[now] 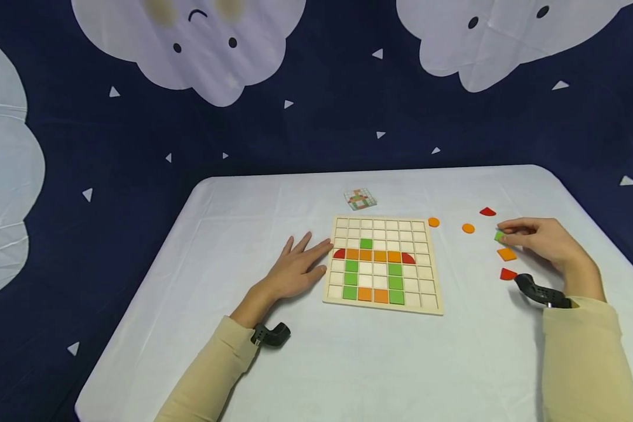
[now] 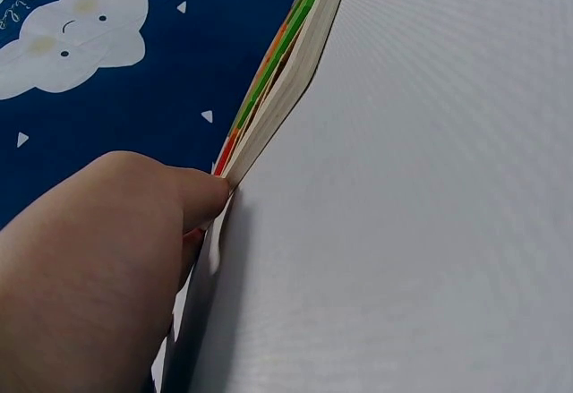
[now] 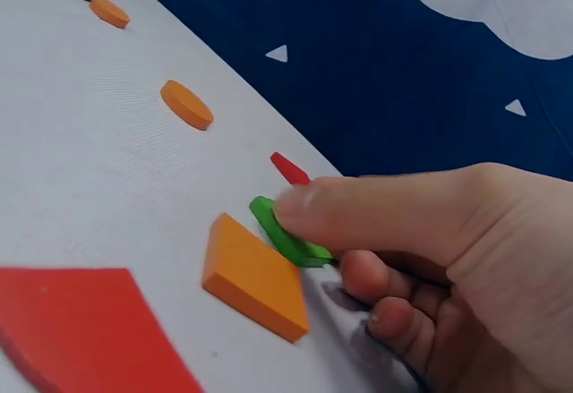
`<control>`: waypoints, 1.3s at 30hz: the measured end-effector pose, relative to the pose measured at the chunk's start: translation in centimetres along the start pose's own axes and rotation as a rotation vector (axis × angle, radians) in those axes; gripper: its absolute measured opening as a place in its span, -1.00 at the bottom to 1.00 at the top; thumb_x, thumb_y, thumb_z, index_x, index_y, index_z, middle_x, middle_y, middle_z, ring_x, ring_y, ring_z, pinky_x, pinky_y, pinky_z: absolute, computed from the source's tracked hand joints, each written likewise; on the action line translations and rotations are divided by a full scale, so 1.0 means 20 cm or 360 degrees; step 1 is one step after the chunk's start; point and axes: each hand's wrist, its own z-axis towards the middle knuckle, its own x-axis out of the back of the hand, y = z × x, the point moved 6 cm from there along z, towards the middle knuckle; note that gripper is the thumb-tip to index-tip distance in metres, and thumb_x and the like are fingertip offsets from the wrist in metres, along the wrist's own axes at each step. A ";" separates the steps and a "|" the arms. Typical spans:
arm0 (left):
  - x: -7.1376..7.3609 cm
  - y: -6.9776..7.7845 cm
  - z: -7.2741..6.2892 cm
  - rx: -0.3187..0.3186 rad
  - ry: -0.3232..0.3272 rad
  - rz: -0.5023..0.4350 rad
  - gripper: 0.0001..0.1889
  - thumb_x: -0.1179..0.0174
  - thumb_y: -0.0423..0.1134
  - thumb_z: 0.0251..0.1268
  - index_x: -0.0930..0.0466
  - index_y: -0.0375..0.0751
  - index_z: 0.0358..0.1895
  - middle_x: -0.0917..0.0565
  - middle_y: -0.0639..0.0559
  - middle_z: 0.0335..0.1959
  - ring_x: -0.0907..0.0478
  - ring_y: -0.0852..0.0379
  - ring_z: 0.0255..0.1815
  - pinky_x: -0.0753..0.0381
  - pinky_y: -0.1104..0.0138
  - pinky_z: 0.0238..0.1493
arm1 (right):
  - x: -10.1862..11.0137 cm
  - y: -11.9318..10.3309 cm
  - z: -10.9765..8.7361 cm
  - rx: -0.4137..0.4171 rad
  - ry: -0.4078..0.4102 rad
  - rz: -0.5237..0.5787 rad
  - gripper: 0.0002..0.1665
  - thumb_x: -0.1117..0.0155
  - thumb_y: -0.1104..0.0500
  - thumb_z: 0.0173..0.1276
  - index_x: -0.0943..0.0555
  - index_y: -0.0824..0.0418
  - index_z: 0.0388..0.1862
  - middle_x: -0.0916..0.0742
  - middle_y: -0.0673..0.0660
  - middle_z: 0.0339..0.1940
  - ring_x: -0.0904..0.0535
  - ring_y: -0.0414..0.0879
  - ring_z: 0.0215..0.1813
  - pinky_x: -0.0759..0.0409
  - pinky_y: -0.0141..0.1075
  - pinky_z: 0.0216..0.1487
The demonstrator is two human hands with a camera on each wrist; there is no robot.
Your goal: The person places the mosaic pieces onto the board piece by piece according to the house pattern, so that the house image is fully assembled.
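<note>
My left hand [image 1: 295, 269] lies flat with fingers spread, its fingertips and thumb at the left edge of the wooden grid board [image 1: 422, 302]. Green squares [image 1: 351, 266], orange squares [image 1: 380, 256] and two red quarter-round pieces [image 1: 340, 254] fill some of its cells. Off to the right, my right hand [image 1: 548, 243] pinches a flat green piece [image 3: 285, 239] between thumb and fingers, close over the white table. Right beside that piece lies an orange square [image 3: 255, 277]. The left wrist view shows my thumb [image 2: 201, 194] against the board's side.
Two orange discs [image 1: 468, 228] lie between the board and my right hand. One red piece [image 1: 487, 212] is beyond the hand, another red piece [image 1: 509, 274] nearer me. A small pattern card [image 1: 360, 199] sits behind the board. A dark cloud-print cloth [image 1: 327, 135] hangs behind the table.
</note>
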 end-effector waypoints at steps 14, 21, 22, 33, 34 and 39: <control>0.00 0.00 0.01 -0.0007 -0.0015 0.0004 -0.42 0.13 0.10 0.45 -0.14 0.16 0.50 -0.12 0.32 0.48 0.22 0.04 0.54 0.40 -0.01 0.45 | 0.00 -0.04 0.00 0.0035 0.0052 -0.0212 -0.17 -0.39 -0.26 0.14 -0.54 0.24 0.23 -0.54 0.36 0.15 -0.32 0.14 0.05 -0.34 -0.06 -0.06; 0.00 -0.01 0.01 -0.0002 -0.0006 0.0004 -0.42 0.12 0.10 0.45 -0.14 0.18 0.50 -0.12 0.31 0.48 0.22 0.05 0.54 0.39 0.00 0.45 | 0.00 -0.06 0.02 0.0049 0.0031 -0.0272 -0.17 -0.37 -0.28 0.16 -0.54 0.23 0.25 -0.54 0.35 0.10 -0.31 0.15 0.01 -0.34 -0.09 -0.11; 0.00 -0.01 0.01 -0.0001 -0.0004 0.0003 -0.42 0.11 0.10 0.45 -0.14 0.18 0.50 -0.12 0.31 0.48 0.22 0.05 0.54 0.39 0.00 0.45 | 0.00 -0.06 0.02 0.0053 0.0030 -0.0275 -0.18 -0.37 -0.27 0.16 -0.54 0.23 0.25 -0.54 0.36 0.11 -0.31 0.16 0.02 -0.35 -0.05 -0.07; 0.00 0.00 0.01 -0.0003 -0.0014 0.0006 -0.42 0.12 0.11 0.45 -0.14 0.19 0.50 -0.12 0.32 0.48 0.22 0.05 0.54 0.39 0.00 0.45 | -0.08 -0.17 0.06 0.0118 0.0089 -0.0255 -0.22 -0.35 -0.27 0.18 -0.57 0.20 0.22 -0.57 0.34 0.05 -0.37 0.17 -0.02 -0.44 -0.08 -0.15; 0.00 0.00 0.01 -0.0002 -0.0015 0.0005 -0.42 0.12 0.10 0.45 -0.14 0.19 0.50 -0.12 0.32 0.48 0.22 0.05 0.54 0.39 0.00 0.45 | -0.10 -0.19 0.07 0.0141 0.0086 -0.0263 -0.25 -0.36 -0.24 0.19 -0.58 0.21 0.21 -0.58 0.30 -0.03 -0.37 0.12 -0.08 -0.42 -0.15 -0.23; 0.00 0.00 0.00 -0.0013 -0.0002 0.0001 -0.43 0.10 0.08 0.45 -0.17 0.17 0.49 -0.14 0.30 0.48 0.20 0.02 0.54 0.38 -0.02 0.45 | -0.19 -0.30 0.12 0.0247 0.0071 -0.0268 -0.39 -0.42 -0.11 0.19 -0.64 0.21 0.13 -0.58 0.16 -0.30 -0.36 0.02 -0.24 -0.34 -0.27 -0.36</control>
